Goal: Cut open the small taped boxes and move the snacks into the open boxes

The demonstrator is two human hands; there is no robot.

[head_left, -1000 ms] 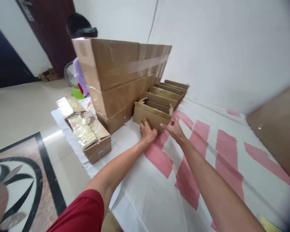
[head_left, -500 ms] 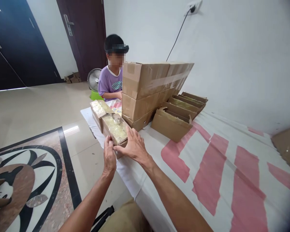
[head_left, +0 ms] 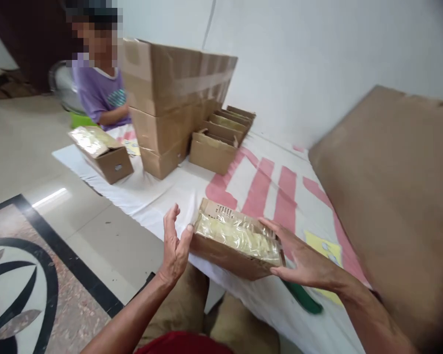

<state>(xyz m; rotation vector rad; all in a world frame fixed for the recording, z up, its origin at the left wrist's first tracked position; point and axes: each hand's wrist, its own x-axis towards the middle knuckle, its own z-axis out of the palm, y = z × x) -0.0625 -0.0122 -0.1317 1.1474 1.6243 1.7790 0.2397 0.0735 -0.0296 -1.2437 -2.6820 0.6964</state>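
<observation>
A small cardboard box with clear and yellowish tape over its top lies near the table's front edge. My right hand grips its right end, thumb on the near side and fingers on the far side. At the box's left end is my left hand, fingers raised and apart from the thumb, which meets or nearly meets the corner. Partly under my right forearm is a dark green object; its kind cannot be made out. Beside that forearm lies a yellow printed sheet.
Another taped box sits at the table's left edge. Large stacked cartons stand behind it, with several open boxes alongside. A big cardboard panel or carton is at right. Across the table sits a person in purple.
The small box has come away from the other taped box, towards me and to the right. My right hand stays on it; my left fingers have spread. The view has swung right and down.
</observation>
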